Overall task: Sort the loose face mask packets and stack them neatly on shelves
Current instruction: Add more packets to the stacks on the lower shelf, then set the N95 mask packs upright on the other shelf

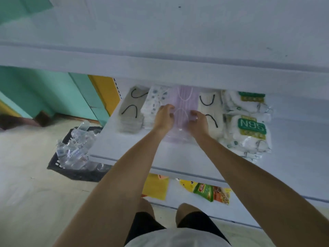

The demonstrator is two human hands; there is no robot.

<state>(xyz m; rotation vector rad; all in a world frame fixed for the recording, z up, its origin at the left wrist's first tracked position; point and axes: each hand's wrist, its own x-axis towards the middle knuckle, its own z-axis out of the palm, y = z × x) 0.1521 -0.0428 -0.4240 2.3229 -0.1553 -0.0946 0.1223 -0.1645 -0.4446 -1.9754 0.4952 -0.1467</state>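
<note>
A stack of pink face mask packets (183,104) lies in the middle of the white shelf (114,139). My left hand (164,116) grips its left edge and my right hand (198,121) grips its right edge, both on the top packet. To the left stand a grey mask stack (131,111) and a white patterned stack (154,104). To the right lie a cream stack with black loops (211,113) and N95 packets (249,127). The shelf above hides the far ends of the stacks.
A black crate (74,168) of loose clear mask packets (76,147) sits on the floor at the left of the shelf. The upper shelf (178,72) overhangs the stacks. Snack packets (204,191) lie on the lower shelf. A teal wall stands at the left.
</note>
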